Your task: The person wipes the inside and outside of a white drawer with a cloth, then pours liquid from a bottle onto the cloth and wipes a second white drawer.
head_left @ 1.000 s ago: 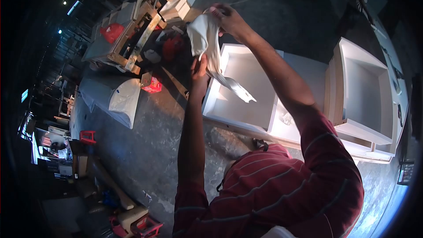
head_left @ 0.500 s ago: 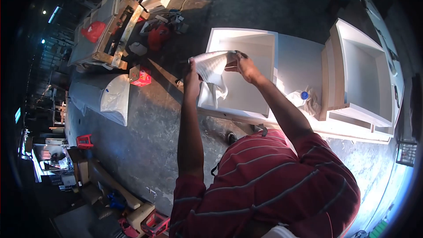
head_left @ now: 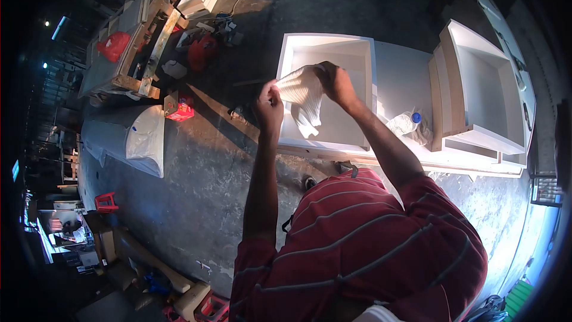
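A pale ribbed cloth (head_left: 302, 92) is stretched between my two hands, its loose end hanging down. My left hand (head_left: 269, 107) pinches one edge of it with bent fingers. At the opposite edge my right hand (head_left: 337, 86) grips the cloth, fingers closed. Behind and below the cloth lies a white open box (head_left: 342, 122), like a drawer or cabinet carcass, which both hands overlap in this view.
A clear bottle with a blue cap (head_left: 404, 124) lies right of the box, near a second white carcass (head_left: 479, 83). Leftward on the floor are a red carton (head_left: 180, 107) and a wrapped pale piece (head_left: 146, 140). A wooden bench (head_left: 134, 77) stands at upper left.
The cloth has shifted; its stretched span between my hands is shorter and its loose end hangs differently. My left hand has moved right, nearer the right one. The view has turned slightly.
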`<state>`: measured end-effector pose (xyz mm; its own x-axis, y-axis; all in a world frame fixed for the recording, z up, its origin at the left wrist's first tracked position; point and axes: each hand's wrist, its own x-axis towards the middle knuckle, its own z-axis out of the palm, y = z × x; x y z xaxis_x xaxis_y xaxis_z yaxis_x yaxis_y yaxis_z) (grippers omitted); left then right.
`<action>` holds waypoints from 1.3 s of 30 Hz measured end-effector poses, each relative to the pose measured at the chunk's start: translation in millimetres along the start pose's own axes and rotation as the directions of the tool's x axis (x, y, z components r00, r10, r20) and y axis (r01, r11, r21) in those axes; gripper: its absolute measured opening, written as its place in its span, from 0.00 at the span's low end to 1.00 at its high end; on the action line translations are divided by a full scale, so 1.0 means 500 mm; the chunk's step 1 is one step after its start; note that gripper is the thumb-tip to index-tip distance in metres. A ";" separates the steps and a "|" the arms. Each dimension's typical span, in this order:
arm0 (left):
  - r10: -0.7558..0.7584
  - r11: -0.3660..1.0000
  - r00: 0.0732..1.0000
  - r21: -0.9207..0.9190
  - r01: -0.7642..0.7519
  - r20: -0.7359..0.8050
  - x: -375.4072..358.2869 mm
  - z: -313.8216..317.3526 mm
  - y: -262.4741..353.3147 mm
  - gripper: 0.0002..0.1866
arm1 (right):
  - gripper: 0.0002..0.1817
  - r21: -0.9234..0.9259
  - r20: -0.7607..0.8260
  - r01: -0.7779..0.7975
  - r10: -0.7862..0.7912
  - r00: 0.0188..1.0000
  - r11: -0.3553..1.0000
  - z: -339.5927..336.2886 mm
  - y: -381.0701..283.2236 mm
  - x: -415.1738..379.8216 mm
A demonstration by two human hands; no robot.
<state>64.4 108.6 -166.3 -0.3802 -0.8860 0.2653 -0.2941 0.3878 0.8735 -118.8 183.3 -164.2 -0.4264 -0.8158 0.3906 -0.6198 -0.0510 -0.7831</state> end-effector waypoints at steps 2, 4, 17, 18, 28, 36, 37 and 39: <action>0.035 0.976 0.997 -0.212 -0.049 -0.070 0.027 -0.020 0.015 0.11 | 0.12 -0.005 -0.044 -0.052 0.052 0.998 0.999 -0.021 -0.035 0.018; -0.075 0.855 0.997 -0.517 0.054 -0.020 0.050 -0.042 0.049 0.12 | 0.11 0.288 -0.018 -0.093 0.102 0.995 0.953 -0.033 -0.058 0.043; 0.338 0.941 0.928 -0.024 -0.339 0.155 0.205 -0.110 0.185 0.15 | 0.24 0.179 0.302 0.116 -0.167 0.939 0.977 -0.159 -0.169 0.229; 0.304 0.949 0.929 0.021 -0.315 0.211 0.225 -0.103 0.163 0.13 | 0.21 0.112 0.257 0.124 -0.149 0.955 0.986 -0.147 -0.144 0.245; 0.333 0.918 0.943 0.227 -0.326 0.010 0.319 0.007 0.117 0.13 | 0.10 -0.245 0.015 0.167 -0.169 0.986 0.955 -0.089 -0.026 0.325; 0.454 0.868 0.890 0.211 -0.451 0.033 0.188 0.024 0.095 0.11 | 0.08 -0.240 -0.084 0.271 -0.298 0.951 0.932 -0.125 -0.012 0.139; 0.380 0.915 0.922 0.112 -0.387 0.076 0.158 0.040 0.031 0.07 | 0.08 -0.233 -0.004 0.150 -0.155 0.988 0.961 -0.122 0.006 0.097; 0.392 0.889 0.892 0.155 -0.430 0.225 0.074 0.058 -0.049 0.04 | 0.08 -0.129 0.124 0.057 -0.041 0.991 0.990 -0.094 0.068 -0.006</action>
<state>32.3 73.5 -189.8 -0.6519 -0.5808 0.4874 -0.2337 0.7654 0.5996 -169.6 211.1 -169.5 -0.3156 -0.8781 0.3595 -0.7227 -0.0231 -0.6908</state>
